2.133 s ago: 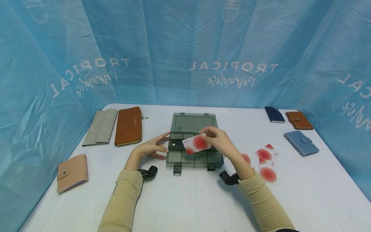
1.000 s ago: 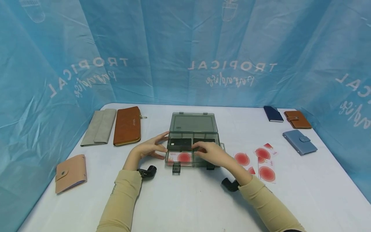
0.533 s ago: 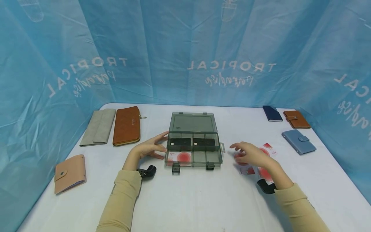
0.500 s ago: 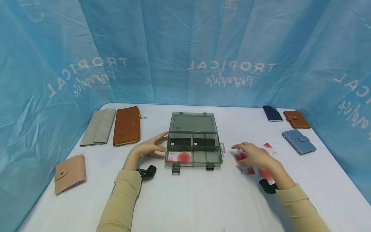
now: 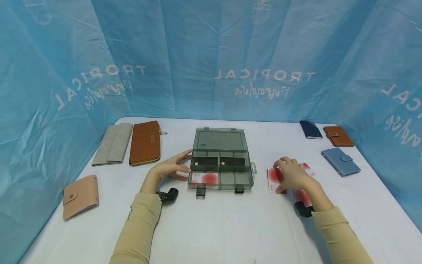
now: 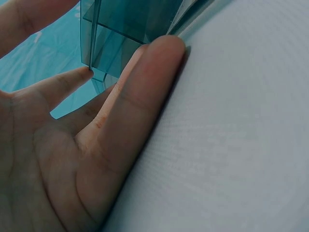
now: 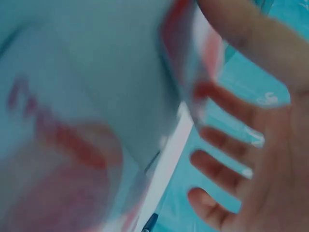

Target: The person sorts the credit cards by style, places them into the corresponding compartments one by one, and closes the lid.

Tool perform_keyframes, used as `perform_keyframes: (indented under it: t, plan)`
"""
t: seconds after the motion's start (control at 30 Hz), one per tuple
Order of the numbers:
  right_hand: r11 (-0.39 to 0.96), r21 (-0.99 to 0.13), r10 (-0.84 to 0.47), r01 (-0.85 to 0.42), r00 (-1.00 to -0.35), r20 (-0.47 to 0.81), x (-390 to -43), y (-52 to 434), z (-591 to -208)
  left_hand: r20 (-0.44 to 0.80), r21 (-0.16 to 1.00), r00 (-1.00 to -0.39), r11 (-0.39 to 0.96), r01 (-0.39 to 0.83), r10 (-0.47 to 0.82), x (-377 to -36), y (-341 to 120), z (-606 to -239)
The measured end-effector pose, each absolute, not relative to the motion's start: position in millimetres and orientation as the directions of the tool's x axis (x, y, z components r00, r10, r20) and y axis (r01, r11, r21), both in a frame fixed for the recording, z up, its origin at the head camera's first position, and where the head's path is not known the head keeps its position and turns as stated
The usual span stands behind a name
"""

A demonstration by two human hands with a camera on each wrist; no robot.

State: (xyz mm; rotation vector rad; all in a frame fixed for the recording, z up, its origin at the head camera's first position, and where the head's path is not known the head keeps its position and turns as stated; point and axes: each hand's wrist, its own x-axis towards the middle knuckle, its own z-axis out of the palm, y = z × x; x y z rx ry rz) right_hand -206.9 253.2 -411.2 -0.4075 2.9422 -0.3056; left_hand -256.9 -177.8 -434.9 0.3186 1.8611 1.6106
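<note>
A translucent green compartment box stands with its lid up in the middle of the table. Two black card-sized blocks lie in its back row, and a red-and-white card lies at front left. My left hand touches the box's left side with spread, fairly straight fingers; in the left wrist view its fingertips meet the clear wall. To the right of the box, my right hand pinches a watermelon-patterned card between thumb and fingers, seen blurred in the right wrist view.
More red-and-white cards lie under and behind the right hand. Grey and brown wallets and a tan card holder lie left. Navy, brown and blue holders lie right.
The right hand laid a card in the box's front left compartment, moved right to the loose cards, and now grips one, which has turned slightly. The left hand stays at the box.
</note>
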Motion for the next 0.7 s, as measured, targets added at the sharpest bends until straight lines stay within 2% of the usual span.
perform_keyframes:
  t: [0.1,0.17,0.3,0.4,0.57,0.7]
  plan:
    - [0.945,-0.288,-0.182,-0.155,-0.981,-0.071,-213.0,250.3,-409.5,-0.304,0.952,-0.758,0.210,-0.222,0.577,-257.0,-178.2,-434.5]
    - [0.916,-0.391,-0.121,-0.089,-0.991,-0.058,-215.4,248.5,-404.2,-0.302,0.953,-0.758,0.205,-0.223,0.579,-257.1,-178.6,-434.4]
    - [0.768,-0.640,-0.061,0.022,-0.992,-0.107,-215.9,248.6,-390.2,-0.298,0.954,-0.756,0.199,-0.222,0.582,-256.5,-177.9,-434.2]
    - [0.640,-0.765,-0.044,0.067,-0.991,-0.124,-215.3,247.1,-381.2,-0.298,0.954,-0.756,0.202,-0.221,0.583,-255.6,-177.6,-433.7]
    - [0.498,-0.866,-0.032,0.038,-0.998,-0.062,-215.1,236.5,-371.3,-0.301,0.953,-0.757,0.202,-0.224,0.580,-255.6,-178.2,-433.3]
    - [0.387,-0.922,-0.101,-0.006,-0.994,-0.035,-215.6,223.1,-370.6,-0.302,0.953,-0.756,0.204,-0.225,0.580,-256.2,-178.9,-434.8]
